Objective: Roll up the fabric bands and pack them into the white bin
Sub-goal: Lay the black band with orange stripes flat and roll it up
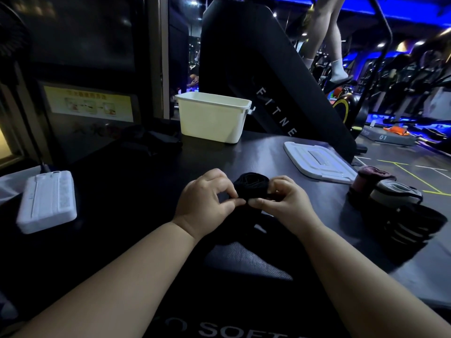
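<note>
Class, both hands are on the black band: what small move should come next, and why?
Probably roll it further: the left hand and right hand pinch the black band, whose unrolled tail trails toward the person; the white bin stands open beyond.

Bare, rounded left forearm (117, 276) and right forearm (366, 269), short-fingered left grip (205, 203) and right grip (288, 203).

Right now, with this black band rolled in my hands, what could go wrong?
The black band is only pinched by the fingertips of the left hand and right hand, so the roll could spring open. The white bin stands far back; the reach may loosen it. An elbow could knock the other bands off the right edge.
</note>
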Action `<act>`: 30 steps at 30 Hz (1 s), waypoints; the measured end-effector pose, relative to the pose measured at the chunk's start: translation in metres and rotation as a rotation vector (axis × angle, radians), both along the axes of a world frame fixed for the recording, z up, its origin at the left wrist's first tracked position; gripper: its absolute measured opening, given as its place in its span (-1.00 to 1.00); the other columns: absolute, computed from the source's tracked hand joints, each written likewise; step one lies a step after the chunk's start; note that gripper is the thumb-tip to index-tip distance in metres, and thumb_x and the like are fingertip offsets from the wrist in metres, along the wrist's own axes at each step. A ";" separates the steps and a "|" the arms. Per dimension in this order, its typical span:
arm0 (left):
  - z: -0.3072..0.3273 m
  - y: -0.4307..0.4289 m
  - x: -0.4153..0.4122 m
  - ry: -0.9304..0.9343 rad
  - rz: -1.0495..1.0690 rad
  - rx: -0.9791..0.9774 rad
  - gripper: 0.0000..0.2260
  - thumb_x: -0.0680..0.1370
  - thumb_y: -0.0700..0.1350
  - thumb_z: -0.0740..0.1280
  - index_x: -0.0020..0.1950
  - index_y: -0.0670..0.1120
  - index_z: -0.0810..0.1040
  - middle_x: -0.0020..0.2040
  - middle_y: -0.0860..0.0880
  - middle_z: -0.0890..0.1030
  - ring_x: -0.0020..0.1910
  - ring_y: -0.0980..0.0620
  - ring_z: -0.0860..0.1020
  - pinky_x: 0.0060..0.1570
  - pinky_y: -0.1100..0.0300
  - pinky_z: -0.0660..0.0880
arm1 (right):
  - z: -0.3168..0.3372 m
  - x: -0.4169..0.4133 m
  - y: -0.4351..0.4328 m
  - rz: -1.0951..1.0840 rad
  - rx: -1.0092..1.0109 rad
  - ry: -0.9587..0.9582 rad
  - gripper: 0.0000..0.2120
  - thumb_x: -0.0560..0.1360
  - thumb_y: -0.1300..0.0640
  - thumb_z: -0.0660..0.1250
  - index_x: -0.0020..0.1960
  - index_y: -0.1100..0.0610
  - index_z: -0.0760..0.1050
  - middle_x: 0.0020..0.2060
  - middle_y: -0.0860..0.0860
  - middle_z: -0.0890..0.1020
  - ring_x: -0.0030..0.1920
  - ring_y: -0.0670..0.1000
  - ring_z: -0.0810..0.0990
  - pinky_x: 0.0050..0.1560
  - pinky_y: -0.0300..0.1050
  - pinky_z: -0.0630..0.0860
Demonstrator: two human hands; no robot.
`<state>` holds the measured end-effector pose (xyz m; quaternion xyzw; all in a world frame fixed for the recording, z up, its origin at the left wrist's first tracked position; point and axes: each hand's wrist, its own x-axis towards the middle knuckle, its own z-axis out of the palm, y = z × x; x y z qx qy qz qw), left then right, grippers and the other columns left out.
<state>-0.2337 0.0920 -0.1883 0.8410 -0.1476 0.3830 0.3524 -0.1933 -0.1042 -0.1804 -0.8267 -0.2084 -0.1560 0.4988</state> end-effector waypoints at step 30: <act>0.006 0.005 0.011 0.521 -0.311 -0.746 -0.95 0.47 -0.06 0.39 -0.09 0.03 0.63 -0.18 -0.01 0.64 -0.16 0.01 0.58 -0.10 0.03 0.53 | 0.003 -0.005 -0.004 0.292 0.175 0.232 -0.57 0.34 0.07 0.47 0.20 -0.09 0.55 0.09 0.03 0.67 -0.01 -0.03 0.59 0.10 -0.13 0.55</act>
